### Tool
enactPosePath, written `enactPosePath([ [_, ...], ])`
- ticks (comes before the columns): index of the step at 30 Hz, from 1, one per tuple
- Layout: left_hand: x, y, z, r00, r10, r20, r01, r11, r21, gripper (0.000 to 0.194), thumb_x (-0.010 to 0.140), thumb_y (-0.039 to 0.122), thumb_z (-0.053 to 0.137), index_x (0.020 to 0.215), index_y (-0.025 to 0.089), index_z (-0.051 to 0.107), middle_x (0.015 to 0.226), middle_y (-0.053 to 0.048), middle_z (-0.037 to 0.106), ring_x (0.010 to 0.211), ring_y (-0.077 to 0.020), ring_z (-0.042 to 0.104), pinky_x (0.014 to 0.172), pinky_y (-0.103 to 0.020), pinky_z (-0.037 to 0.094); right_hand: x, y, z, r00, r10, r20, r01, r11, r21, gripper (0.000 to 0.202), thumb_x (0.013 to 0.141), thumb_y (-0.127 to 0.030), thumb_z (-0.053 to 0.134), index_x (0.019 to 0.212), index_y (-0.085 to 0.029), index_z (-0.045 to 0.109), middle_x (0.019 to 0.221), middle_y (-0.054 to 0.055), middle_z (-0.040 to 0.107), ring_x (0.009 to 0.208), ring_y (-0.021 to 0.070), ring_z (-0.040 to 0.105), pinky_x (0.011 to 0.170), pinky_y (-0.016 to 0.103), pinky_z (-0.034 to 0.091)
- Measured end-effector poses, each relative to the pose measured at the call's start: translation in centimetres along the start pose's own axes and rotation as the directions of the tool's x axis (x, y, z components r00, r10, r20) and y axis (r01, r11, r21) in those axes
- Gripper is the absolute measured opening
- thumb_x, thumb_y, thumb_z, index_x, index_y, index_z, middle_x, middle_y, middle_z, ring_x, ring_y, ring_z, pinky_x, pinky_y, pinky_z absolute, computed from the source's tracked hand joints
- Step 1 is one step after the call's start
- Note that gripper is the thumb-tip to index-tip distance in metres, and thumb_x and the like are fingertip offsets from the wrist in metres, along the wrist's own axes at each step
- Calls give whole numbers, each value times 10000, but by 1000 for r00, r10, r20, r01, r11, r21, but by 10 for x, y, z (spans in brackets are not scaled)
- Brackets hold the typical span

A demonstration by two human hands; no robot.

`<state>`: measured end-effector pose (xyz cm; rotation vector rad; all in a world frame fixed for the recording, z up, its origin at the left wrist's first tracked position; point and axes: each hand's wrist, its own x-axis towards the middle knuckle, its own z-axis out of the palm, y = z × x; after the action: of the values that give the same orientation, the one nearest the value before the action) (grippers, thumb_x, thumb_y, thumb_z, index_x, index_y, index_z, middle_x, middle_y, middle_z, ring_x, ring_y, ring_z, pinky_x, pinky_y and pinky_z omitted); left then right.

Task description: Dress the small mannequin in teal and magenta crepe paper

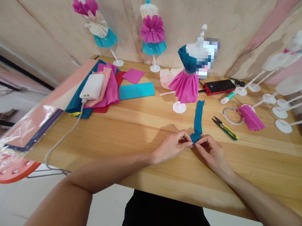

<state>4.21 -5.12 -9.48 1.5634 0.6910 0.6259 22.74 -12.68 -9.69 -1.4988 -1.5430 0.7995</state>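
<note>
A dark teal crepe paper strip lies on the wooden table, its near end bunched or folded. My left hand pinches the left side of that near end between thumb and forefinger. From the other side, my right hand pinches the same end, fingertips almost meeting the left ones. Beyond the strip stands a small white mannequin on a round base, wearing a teal top and a pleated magenta skirt. Thread snips with yellow and green handles lie right of the strip.
Stacked coloured paper lies at the left beneath a white power bank with a trailing cable. Dressed mannequins line the back, bare ones the right. A glue stick, black-red power bank and rolled magenta paper sit right.
</note>
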Motion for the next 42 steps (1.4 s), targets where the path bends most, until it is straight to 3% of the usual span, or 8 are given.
enactPosePath([
  [3, -1, 1, 1, 999, 43, 8, -43, 998, -37, 135, 879, 273, 581, 966, 173, 560, 906, -19, 641, 855, -121, 634, 830, -267, 501, -2, 1, 2, 998, -50, -25, 50, 999, -15, 77, 900, -273, 600, 943, -238, 547, 924, 40, 608, 804, 172, 616, 719, 316, 504],
  [9, -3, 5, 0, 997, 69, 30, -72, 990, 118, 153, 899, 291, 552, 990, 182, 612, 968, -33, 664, 914, -130, 626, 872, -270, 494, -1, -5, -1, 980, -200, 14, 201, 972, -120, 141, 902, -206, 594, 1036, -248, 578, 963, 51, 597, 868, 179, 600, 746, 326, 502],
  [21, -3, 9, 0, 998, 54, -17, -53, 994, 91, 167, 875, 313, 597, 971, 183, 641, 946, -26, 680, 888, -122, 632, 833, -239, 502, 0, -3, -3, 986, -163, -21, 159, 979, -129, 109, 904, -221, 599, 1008, -249, 617, 917, 41, 616, 834, 175, 603, 734, 328, 506],
  [36, -1, 7, -2, 997, 72, 8, -73, 987, 143, 164, 893, 314, 562, 949, 185, 646, 943, -23, 665, 893, -127, 616, 857, -251, 480, 0, -10, -5, 980, -196, -23, 190, 969, -155, 167, 914, -242, 585, 1073, -259, 634, 960, 57, 642, 869, 193, 621, 753, 354, 519],
  [42, -2, 10, -3, 999, 54, 2, -54, 991, 122, 159, 892, 312, 561, 943, 185, 642, 917, -19, 663, 874, -128, 613, 832, -247, 482, 1, -9, -5, 982, -188, -34, 180, 968, -173, 89, 906, -271, 600, 986, -244, 628, 910, 53, 642, 830, 191, 620, 728, 348, 512],
])
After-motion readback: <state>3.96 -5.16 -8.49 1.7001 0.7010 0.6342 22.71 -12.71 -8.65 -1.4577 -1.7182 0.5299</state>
